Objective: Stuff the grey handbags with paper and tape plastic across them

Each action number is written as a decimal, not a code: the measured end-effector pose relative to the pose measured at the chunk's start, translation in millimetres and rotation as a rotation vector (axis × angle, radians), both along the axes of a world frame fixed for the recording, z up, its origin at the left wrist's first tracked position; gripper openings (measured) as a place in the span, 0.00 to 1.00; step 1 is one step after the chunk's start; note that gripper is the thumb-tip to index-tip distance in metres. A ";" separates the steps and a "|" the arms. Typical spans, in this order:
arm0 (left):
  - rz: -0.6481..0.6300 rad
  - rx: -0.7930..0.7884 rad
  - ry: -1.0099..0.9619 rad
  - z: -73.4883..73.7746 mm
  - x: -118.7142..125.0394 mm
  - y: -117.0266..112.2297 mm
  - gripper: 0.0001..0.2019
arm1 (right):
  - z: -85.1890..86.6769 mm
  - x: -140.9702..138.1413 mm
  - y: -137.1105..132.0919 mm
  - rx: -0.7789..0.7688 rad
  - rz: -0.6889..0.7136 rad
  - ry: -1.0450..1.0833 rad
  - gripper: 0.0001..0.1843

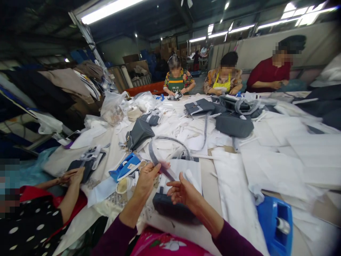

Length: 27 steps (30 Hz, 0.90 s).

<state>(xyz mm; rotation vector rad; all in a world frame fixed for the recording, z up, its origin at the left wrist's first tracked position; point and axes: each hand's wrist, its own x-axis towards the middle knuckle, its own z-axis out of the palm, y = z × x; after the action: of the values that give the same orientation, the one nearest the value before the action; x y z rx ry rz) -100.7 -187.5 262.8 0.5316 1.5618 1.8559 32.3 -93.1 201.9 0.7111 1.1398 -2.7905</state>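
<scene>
My left hand [147, 179] is closed on a dark bag strap [154, 155] that looks wrapped in clear film and arches up and over to the right. Beside the strap's lower end, my right hand [183, 191] is held open with its fingers apart. Under my hands lies a dark grey handbag [170, 208] with its base toward me. A white sheet [195, 174] covers part of the bag's far side.
A blue jug [274, 225] stands at the right, another blue container [125, 167] lies left of my hands by an open tub [123, 185]. More grey bags [234, 124] and white sheets [279, 167] cover the table. A co-worker's hands [73, 176] work on a bag at the left; other people sit opposite.
</scene>
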 end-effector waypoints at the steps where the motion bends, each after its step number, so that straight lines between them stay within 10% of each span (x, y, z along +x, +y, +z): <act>1: -0.029 -0.007 -0.005 -1.5 4.1 -1.4 0.13 | -3.7 -6.6 3.0 -0.123 0.017 -0.023 0.40; 6: -0.077 -0.034 -0.086 -9.3 17.0 -11.6 0.13 | -11.6 -31.3 15.1 0.095 -0.133 -0.004 0.16; 17: -0.018 -0.100 -0.335 -7.3 5.3 -18.3 0.18 | 9.7 -30.2 12.3 1.617 0.062 0.246 0.14; 27: -0.113 -0.111 -0.397 -1.0 12.3 -28.2 0.15 | 23.5 -24.8 19.8 1.956 0.247 0.288 0.15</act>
<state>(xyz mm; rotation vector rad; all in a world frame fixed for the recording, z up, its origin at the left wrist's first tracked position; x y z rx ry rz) -88.4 -215.7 261.8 0.1810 1.3288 1.6566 7.5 -73.3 225.3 -0.0160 3.3196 -0.7255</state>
